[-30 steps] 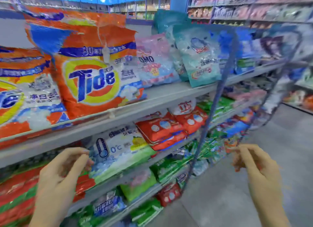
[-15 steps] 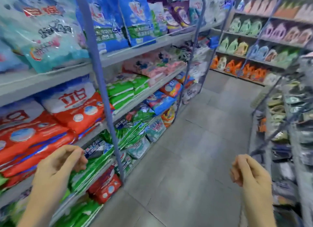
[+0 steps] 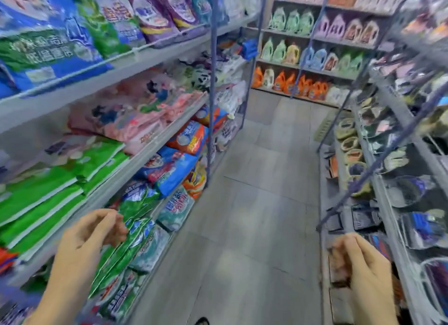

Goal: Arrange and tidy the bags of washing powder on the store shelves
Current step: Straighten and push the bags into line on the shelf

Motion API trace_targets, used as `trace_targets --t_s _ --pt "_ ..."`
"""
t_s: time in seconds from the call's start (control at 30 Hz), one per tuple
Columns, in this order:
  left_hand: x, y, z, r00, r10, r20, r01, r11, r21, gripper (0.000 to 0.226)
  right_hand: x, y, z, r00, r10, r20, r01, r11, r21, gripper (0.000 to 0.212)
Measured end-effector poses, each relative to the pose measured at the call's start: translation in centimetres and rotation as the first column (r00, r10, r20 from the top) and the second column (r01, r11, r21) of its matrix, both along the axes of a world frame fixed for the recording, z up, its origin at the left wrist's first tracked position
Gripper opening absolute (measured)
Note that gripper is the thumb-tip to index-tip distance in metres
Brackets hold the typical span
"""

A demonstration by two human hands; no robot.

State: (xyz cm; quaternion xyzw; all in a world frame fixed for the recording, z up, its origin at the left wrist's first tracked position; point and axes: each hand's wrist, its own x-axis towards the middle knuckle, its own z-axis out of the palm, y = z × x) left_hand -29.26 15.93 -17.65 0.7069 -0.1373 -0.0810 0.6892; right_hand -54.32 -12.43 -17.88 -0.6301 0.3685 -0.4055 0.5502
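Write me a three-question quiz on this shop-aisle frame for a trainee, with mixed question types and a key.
1. True or false: the left hand grips a bag of washing powder.
2. Where do the orange bottles stand? A) on the lowest row of the far shelving; B) on the floor; C) on the top shelf at the left.
3. What colour are the bags on the shelf directly above the stacked green bags?

Key:
1. False. The left hand and the right hand both hang with loosely curled fingers and hold nothing.
2. A.
3. Pink: the pink bags.
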Motion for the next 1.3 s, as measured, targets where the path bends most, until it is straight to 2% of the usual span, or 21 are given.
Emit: trace_targets --t_s 0.1,0.13,0.17,0.2,0.23,0.3,0.47,0.57,0.6,0.67,0.77,1.0,1.07,1.17,1.3 --pt "5.3 -5.9 1.3 1.000 -0.027 0.006 0.027 1.000 -0.003 0.057 4.2 -4.9 0.4 0.998 -0.038 0.044 0.037 0.999 0.026 0.049" --pt "7.1 -7.9 1.5 1.000 -0.015 -0.002 0.015 1.000 0.003 0.056 5.5 -6.7 0.4 0.997 -0.058 0.052 0.056 0.998 0.033 0.042" --pt "8.6 -9.8 1.8 1.000 -0.006 -0.007 0.005 1.000 -0.002 0.046 6.5 -8.5 0.2 0.997 -0.066 0.040 0.065 0.997 0.036 0.039" --pt "10.0 -11.8 1.9 1.000 -0.028 -0.007 0.028 1.000 -0.003 0.029 7.6 -10.2 0.0 0.998 -0.067 0.015 0.067 0.997 0.026 0.047" --pt "11.4 -13.5 1.9 0.999 -0.041 -0.002 0.041 0.999 -0.004 0.022 8.7 -11.6 0.3 0.998 -0.064 -0.007 0.064 0.998 0.016 0.053" --pt "14.1 -17.0 1.5 0.999 -0.039 0.011 0.039 0.999 0.031 0.035 11.1 -15.0 0.4 0.997 -0.062 -0.037 0.062 0.998 0.000 0.056" --pt "19.0 -25.3 1.1 1.000 0.023 -0.006 -0.023 0.999 0.039 0.022 17.9 -24.5 0.4 0.999 0.008 -0.035 -0.008 1.000 0.011 0.058" --pt "21.2 -31.1 1.0 0.997 0.082 0.006 -0.083 0.996 0.026 0.034 22.4 -30.8 0.7 0.998 0.053 0.028 -0.054 0.997 0.046 0.043" --pt "21.8 -33.1 0.9 0.995 0.103 0.001 -0.103 0.994 0.023 0.039 23.8 -33.1 1.1 0.996 0.080 0.030 -0.081 0.995 0.049 0.046" --pt "22.9 -37.1 1.1 0.990 0.142 -0.010 -0.141 0.989 0.037 0.047 26.2 -38.1 1.5 0.992 0.127 0.022 -0.128 0.991 0.043 0.067" --pt "24.7 -43.5 1.6 0.984 0.180 -0.008 -0.179 0.983 0.031 0.053 29.8 -45.3 2.8 0.983 0.182 0.030 -0.184 0.982 0.041 0.070" --pt "30.2 -55.2 1.7 0.976 0.212 -0.051 -0.210 0.977 0.041 0.043 38.0 -57.6 2.4 0.963 0.268 0.004 -0.268 0.962 0.057 0.071" --pt "32.3 -57.8 1.3 0.976 0.213 -0.053 -0.212 0.977 0.028 0.034 40.6 -60.5 1.9 0.958 0.287 -0.015 -0.285 0.957 0.056 0.071" --pt "35.9 -61.8 0.2 0.975 0.217 -0.039 -0.216 0.976 0.036 0.034 45.1 -65.1 1.1 0.956 0.294 0.017 -0.294 0.954 0.055 0.070" --pt "42.3 -67.2 -1.2 0.967 0.246 -0.072 -0.248 0.968 -0.026 0.030 52.2 -71.1 0.6 0.952 0.305 0.040 -0.306 0.951 0.049 0.076"
